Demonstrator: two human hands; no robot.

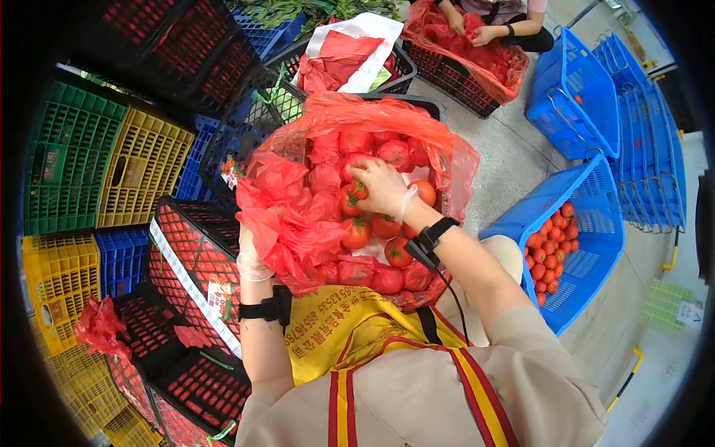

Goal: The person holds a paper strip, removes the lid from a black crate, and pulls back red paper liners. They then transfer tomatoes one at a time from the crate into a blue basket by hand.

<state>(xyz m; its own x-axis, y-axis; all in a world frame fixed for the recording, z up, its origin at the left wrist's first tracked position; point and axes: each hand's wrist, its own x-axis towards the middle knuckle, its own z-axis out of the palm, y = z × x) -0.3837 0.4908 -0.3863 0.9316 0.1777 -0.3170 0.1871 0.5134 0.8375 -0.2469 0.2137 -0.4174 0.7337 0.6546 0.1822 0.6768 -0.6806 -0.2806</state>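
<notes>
In front of me stands a dark crate lined with a thin red plastic bag [462, 167]. Several tomatoes [356, 235] lie bare in its middle, with others around them covered in red plastic. My right hand [378, 186], in a clear glove, reaches in from the right. Its fingers curl down round a tomato [352, 200] whose green stem shows beside them. At the crate's left side is my left hand [251, 249], also gloved at the wrist. Crumpled red plastic [287, 223] hides its fingers.
A blue basket of tomatoes [551, 249] stands at my right, another blue basket [577, 97] beyond it. Black crates [197, 276] and yellow crates [145, 167] crowd my left. At the top, another person's hands [484, 33] work over a red-lined crate [454, 74].
</notes>
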